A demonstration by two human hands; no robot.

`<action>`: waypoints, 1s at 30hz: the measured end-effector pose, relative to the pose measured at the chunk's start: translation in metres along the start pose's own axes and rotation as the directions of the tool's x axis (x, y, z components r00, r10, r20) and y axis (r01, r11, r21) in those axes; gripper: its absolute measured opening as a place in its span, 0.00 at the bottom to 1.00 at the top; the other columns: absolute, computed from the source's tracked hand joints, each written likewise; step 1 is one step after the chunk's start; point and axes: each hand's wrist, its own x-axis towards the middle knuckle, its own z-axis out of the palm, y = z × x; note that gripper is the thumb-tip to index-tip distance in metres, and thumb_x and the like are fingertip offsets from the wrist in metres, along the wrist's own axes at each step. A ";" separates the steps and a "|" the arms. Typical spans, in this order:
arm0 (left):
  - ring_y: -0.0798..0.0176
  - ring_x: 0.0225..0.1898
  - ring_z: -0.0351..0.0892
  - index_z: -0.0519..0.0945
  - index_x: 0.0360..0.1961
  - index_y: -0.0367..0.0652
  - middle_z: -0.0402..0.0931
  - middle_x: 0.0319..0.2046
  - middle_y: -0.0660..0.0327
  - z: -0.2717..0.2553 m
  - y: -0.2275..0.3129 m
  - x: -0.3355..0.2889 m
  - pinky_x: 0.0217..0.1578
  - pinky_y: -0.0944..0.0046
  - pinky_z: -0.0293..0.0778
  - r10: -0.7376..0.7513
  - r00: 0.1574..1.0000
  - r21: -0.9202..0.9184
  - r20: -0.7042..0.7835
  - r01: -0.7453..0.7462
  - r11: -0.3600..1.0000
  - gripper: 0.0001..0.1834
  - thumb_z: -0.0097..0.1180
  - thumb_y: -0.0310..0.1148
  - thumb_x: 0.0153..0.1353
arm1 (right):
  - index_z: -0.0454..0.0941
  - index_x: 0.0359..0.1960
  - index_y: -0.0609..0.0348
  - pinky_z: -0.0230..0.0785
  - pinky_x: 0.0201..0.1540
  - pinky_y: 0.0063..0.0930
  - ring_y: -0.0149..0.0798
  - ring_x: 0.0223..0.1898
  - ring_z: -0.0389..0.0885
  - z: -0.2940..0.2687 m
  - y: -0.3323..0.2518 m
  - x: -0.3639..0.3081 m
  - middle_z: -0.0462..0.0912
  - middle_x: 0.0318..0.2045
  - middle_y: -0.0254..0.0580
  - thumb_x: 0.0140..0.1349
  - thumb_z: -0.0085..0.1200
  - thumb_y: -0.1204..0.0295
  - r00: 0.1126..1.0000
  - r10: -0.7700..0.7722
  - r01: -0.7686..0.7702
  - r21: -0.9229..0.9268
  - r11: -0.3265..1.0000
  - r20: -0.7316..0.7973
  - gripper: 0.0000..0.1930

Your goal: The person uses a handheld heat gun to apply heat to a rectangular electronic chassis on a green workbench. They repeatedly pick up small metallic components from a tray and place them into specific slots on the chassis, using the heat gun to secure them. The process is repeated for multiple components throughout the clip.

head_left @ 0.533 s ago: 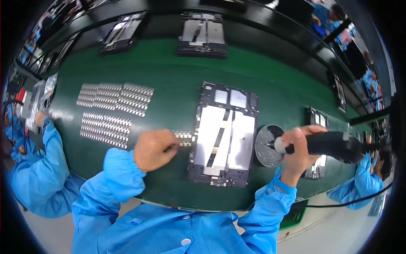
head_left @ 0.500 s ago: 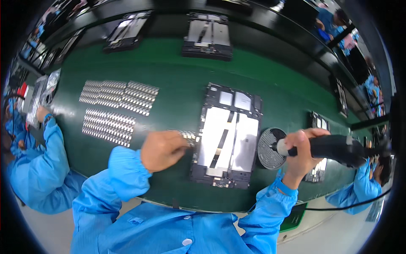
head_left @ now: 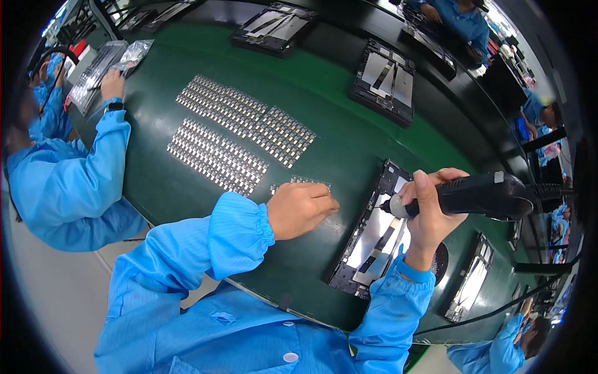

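Black electric screwdriver (head_left: 484, 197) in right hand (head_left: 430, 209), above the opened tablet (head_left: 369, 244).
From my remote station I see the opened tablet lying on the green table (head_left: 293, 265), partly under the right hand, which grasps the screwdriver; tip contact I cannot tell. The left hand (head_left: 300, 210), fingers curled, is left of the tablet, just beside a strip of small parts (head_left: 311, 181); I cannot tell whether it pinches anything.

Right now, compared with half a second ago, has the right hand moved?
Yes: against the open tablet, the right hand went left, now partly covering it.
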 end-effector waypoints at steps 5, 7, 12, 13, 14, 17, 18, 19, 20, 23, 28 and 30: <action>0.57 0.30 0.77 0.79 0.30 0.44 0.74 0.27 0.62 0.003 -0.002 0.000 0.27 0.60 0.75 0.011 1.000 0.002 -0.016 -0.010 1.000 0.06 0.61 0.29 0.49 | 0.65 0.38 0.62 0.70 0.22 0.26 0.32 0.15 0.73 0.010 0.010 0.009 0.75 0.17 0.42 0.51 0.60 0.85 1.000 0.014 -0.014 0.001 1.000 -0.003 0.17; 0.58 0.30 0.76 0.79 0.30 0.45 0.73 0.27 0.63 0.003 -0.002 -0.001 0.27 0.60 0.74 -0.003 1.000 0.015 -0.008 0.003 1.000 0.04 0.59 0.30 0.52 | 0.67 0.39 0.61 0.70 0.21 0.28 0.32 0.15 0.72 0.009 0.015 0.010 0.74 0.17 0.41 0.53 0.58 0.84 1.000 0.013 -0.013 -0.047 0.999 -0.009 0.15; 0.58 0.31 0.77 0.78 0.31 0.43 0.74 0.29 0.62 -0.001 -0.004 0.000 0.29 0.60 0.75 0.010 0.998 -0.064 -0.061 -0.014 0.998 0.05 0.58 0.29 0.53 | 0.68 0.39 0.61 0.69 0.21 0.30 0.33 0.14 0.72 0.009 0.016 0.010 0.74 0.16 0.40 0.53 0.58 0.84 1.000 0.025 -0.026 -0.047 0.999 -0.010 0.14; 0.57 0.31 0.77 0.78 0.31 0.43 0.75 0.29 0.61 -0.001 -0.005 0.001 0.29 0.60 0.75 0.018 0.996 -0.084 -0.088 -0.026 0.996 0.05 0.59 0.28 0.52 | 0.67 0.38 0.61 0.69 0.21 0.29 0.33 0.14 0.72 0.009 0.015 0.010 0.74 0.16 0.40 0.53 0.59 0.84 0.999 0.032 -0.033 -0.034 0.999 -0.010 0.15; 0.57 0.32 0.78 0.78 0.31 0.42 0.76 0.30 0.61 -0.002 -0.005 0.002 0.30 0.61 0.76 0.026 0.993 -0.104 -0.114 -0.038 0.994 0.06 0.60 0.27 0.51 | 0.66 0.38 0.61 0.70 0.21 0.28 0.33 0.14 0.72 0.009 0.015 0.010 0.74 0.16 0.41 0.52 0.60 0.84 0.999 0.040 -0.040 -0.021 0.999 -0.011 0.16; 0.56 0.32 0.78 0.78 0.32 0.40 0.78 0.31 0.59 -0.004 -0.005 0.004 0.31 0.60 0.76 0.028 0.990 -0.150 -0.141 -0.049 0.987 0.06 0.59 0.26 0.52 | 0.66 0.38 0.60 0.70 0.21 0.27 0.32 0.14 0.72 0.010 0.015 0.010 0.74 0.17 0.41 0.51 0.61 0.83 0.999 0.040 -0.040 -0.009 0.999 -0.014 0.16; 0.55 0.32 0.79 0.78 0.32 0.40 0.78 0.31 0.58 -0.004 -0.006 0.004 0.31 0.60 0.76 0.012 0.992 -0.160 -0.126 -0.032 0.987 0.06 0.59 0.26 0.52 | 0.66 0.38 0.60 0.70 0.21 0.27 0.32 0.14 0.72 0.009 0.016 0.010 0.74 0.16 0.41 0.52 0.61 0.83 0.999 0.036 -0.036 -0.010 0.999 -0.016 0.16; 0.54 0.31 0.79 0.78 0.32 0.39 0.78 0.31 0.58 -0.005 -0.006 0.003 0.31 0.59 0.76 -0.004 0.994 -0.170 -0.111 -0.015 0.985 0.06 0.59 0.25 0.52 | 0.66 0.38 0.60 0.70 0.20 0.27 0.32 0.14 0.72 0.009 0.016 0.010 0.74 0.17 0.41 0.52 0.61 0.83 0.999 0.038 -0.038 -0.015 0.999 -0.016 0.16; 0.54 0.31 0.79 0.78 0.32 0.39 0.78 0.31 0.57 -0.005 -0.006 0.003 0.31 0.59 0.76 -0.019 0.995 -0.179 -0.095 0.002 0.984 0.06 0.59 0.25 0.52 | 0.66 0.38 0.60 0.69 0.20 0.27 0.33 0.14 0.72 0.009 0.017 0.010 0.75 0.17 0.41 0.52 0.61 0.83 0.999 0.040 -0.041 -0.020 0.999 -0.017 0.17; 0.52 0.33 0.79 0.77 0.33 0.37 0.78 0.32 0.55 -0.009 -0.002 0.003 0.33 0.59 0.77 -0.089 0.992 -0.277 -0.088 0.061 0.959 0.07 0.58 0.22 0.51 | 0.65 0.38 0.60 0.69 0.20 0.25 0.32 0.14 0.73 0.009 0.017 0.010 0.75 0.17 0.41 0.51 0.61 0.84 0.999 0.041 -0.041 -0.041 0.998 -0.002 0.17; 0.50 0.37 0.79 0.77 0.37 0.36 0.78 0.37 0.52 -0.007 -0.002 0.000 0.37 0.59 0.77 -0.034 0.996 -0.298 -0.078 0.009 0.955 0.12 0.55 0.18 0.49 | 0.65 0.37 0.61 0.69 0.21 0.23 0.31 0.15 0.73 0.016 0.016 0.007 0.75 0.17 0.42 0.50 0.61 0.86 0.999 0.042 -0.040 -0.087 0.995 0.030 0.18; 0.50 0.39 0.79 0.77 0.38 0.35 0.77 0.39 0.51 -0.007 0.004 -0.003 0.38 0.59 0.77 0.009 0.998 -0.278 -0.059 -0.025 0.960 0.13 0.54 0.18 0.48 | 0.65 0.37 0.61 0.69 0.21 0.22 0.31 0.16 0.74 0.020 0.015 0.005 0.75 0.17 0.42 0.49 0.61 0.86 0.999 0.045 -0.043 -0.105 0.994 0.020 0.18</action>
